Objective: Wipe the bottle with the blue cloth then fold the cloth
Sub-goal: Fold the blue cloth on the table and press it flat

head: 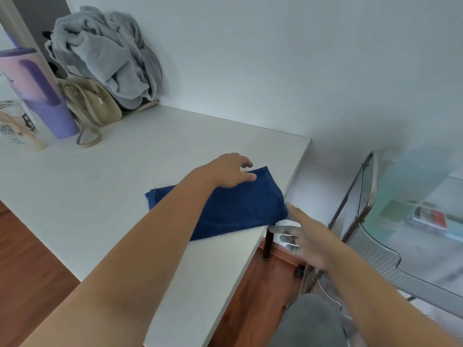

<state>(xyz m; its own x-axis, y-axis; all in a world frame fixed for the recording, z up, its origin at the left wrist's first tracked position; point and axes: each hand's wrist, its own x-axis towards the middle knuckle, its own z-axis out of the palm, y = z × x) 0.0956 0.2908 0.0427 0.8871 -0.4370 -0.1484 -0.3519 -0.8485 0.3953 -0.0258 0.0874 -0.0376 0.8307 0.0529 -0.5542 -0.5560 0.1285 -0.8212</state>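
Right hand (308, 239) motion-blurred; left forearm hides blue cloth (240, 209) middle.

Both hands (231, 171) (309, 237) outstretched, fingers (292, 209) spread

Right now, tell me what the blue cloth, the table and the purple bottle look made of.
Blue cloth: woven cotton or terry, matte, with stitched hems and a soft nap. Table: smooth white laminate or painted board, matte; the core is not visible. Purple bottle: probably coated metal or plastic, satin pink-to-purple finish; unclear which.
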